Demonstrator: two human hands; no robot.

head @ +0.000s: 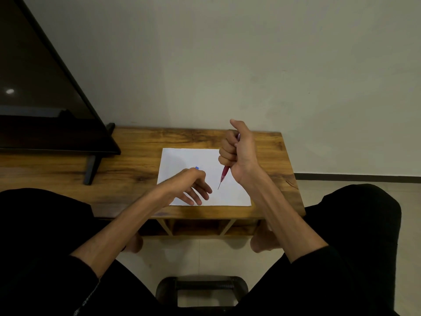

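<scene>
Right grip point(237, 151) is balled into a fist around a slim red pen point(225, 173), thumb up, and the pen's fine dark needle tip hangs point-down just above the paper point(182, 156). That's a plain white sheet, smooth and rectangular, lying flat on the bench point(136, 142), which is warm brown wood with bold dark grain. Left grip point(193, 183) sits low over the sheet's near half with the visible fingers straight. A small blue piece point(197, 168) peeks out at its far edge, and whether it's pinched, I can't tell. Under the bench top are open wooden cubbies point(196, 226), too shadowed to show any contents. Off to the left, a glossy black screen point(34, 87) stands on a slanted dark foot point(91, 169), well apart from the sheet. Down low between the knees is a rounded black frame point(200, 286) on pale tile.
</scene>
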